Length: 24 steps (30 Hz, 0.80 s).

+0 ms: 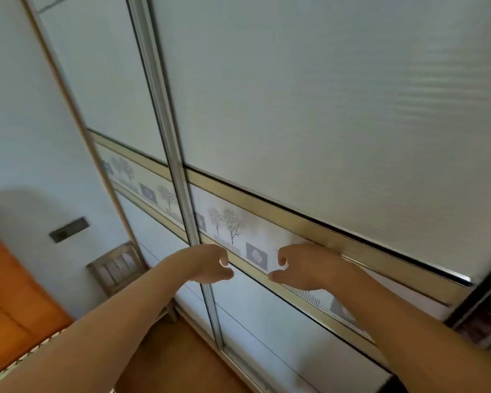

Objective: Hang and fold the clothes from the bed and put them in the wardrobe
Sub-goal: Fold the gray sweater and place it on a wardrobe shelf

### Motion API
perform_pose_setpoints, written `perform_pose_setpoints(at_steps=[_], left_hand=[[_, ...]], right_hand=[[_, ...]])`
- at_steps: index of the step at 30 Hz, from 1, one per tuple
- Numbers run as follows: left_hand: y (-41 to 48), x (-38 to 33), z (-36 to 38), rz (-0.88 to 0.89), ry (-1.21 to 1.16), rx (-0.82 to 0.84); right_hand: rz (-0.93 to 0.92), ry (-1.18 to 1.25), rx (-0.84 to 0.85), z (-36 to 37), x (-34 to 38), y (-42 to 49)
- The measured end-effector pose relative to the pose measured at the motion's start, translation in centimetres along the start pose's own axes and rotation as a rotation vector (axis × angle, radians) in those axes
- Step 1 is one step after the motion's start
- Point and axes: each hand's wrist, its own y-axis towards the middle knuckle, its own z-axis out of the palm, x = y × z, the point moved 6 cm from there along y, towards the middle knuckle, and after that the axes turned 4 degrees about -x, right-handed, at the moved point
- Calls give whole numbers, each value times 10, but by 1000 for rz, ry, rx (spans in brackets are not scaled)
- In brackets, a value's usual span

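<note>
Head view, camera tilted. The wardrobe [309, 109] fills most of the frame directly ahead of the person. Its pale sliding doors meet at a metal upright [165, 123], and a strip printed with trees [227, 222] crosses them at hand height.

The left hand [207, 265] is raised in front of that upright, fingers curled in towards the thumb, with nothing seen in its grasp. The right hand [306, 268] is just beside it over the printed strip, fingers likewise curled and holding nothing visible. Whether either hand's fingertips touch the door cannot be told.

At the far right edge a dark gap [488, 310] shows blurred contents that cannot be made out.

To the left are an orange wooden door [9, 293], a dark wall plate [68, 229] and a slatted wooden frame [116, 268] against the wall. Below is a wooden floor [167, 355].
</note>
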Motion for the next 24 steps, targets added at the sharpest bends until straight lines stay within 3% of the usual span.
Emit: perform_pose_setpoints(at_steps=[13,20,24], left_hand=[[91,-98,31,493,154,127],[110,-106,32,650,213,-29],[120,-106,25,733,220,-91]], right_hand=[[392,185,-172,23,-37,-35],[763,246,-191,51,-56,-68],[864,192,-240,55,-66,-84]])
